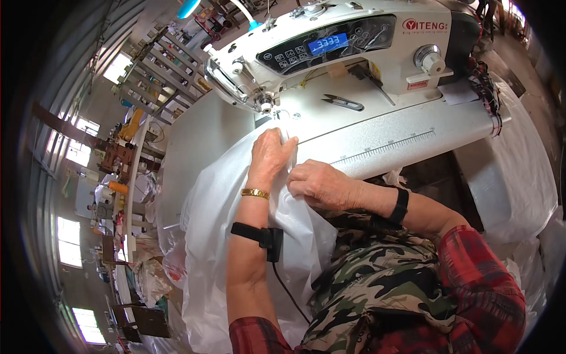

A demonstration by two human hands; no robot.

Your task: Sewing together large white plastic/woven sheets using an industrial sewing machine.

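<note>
Head view: pale counter (206, 130) runs across, ruled scale (389, 147) along its front edge. White sheet (218, 194) drapes over that edge and hangs well below it, creased and bunched. White sewing machine (354, 53) stands on the counter, needle end right at the sheet's top; its arm overhangs and blocks my look at the surface behind. Right grip (321, 184) is closed, fingers curled, pinching a fold of the sheet by the front edge. Left grip (271, 154) lies on the sheet near the needle end, fingers bent, thumb slightly apart; I can't tell if it pinches or only presses, and it hides the material under it. Dark snips (343, 102) lie under the machine's arm, apart from both grips. Gold bracelet (255, 193) sits just behind the left grip.
</note>
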